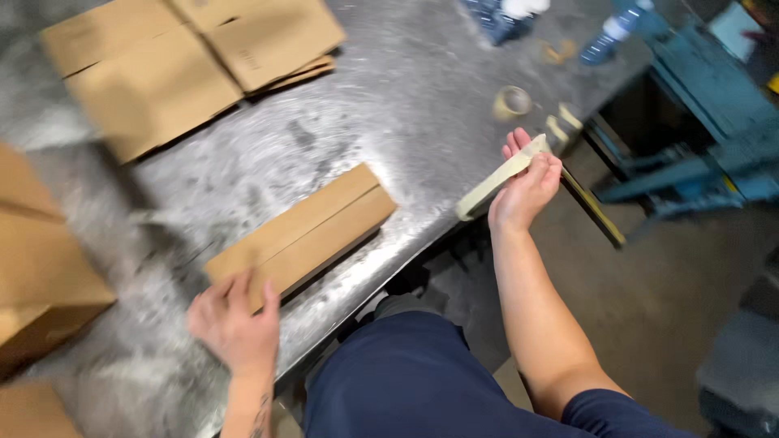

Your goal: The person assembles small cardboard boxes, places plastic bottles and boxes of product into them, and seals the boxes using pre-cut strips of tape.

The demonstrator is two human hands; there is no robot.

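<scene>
— Which packages lie around the long brown cardboard box (302, 235) in the middle of the metal table (422, 89)?

— Beyond it, toward the far left, a stack of flattened brown cartons (187, 57) lies well apart. To its left stands another brown carton (36, 276), partly out of view.

— And the long one itself?

— Closed, flat, with a seam running along its top; the left hand (234, 324) rests on its near end.

— Any labels or screens?

— None that can be made out.
</scene>
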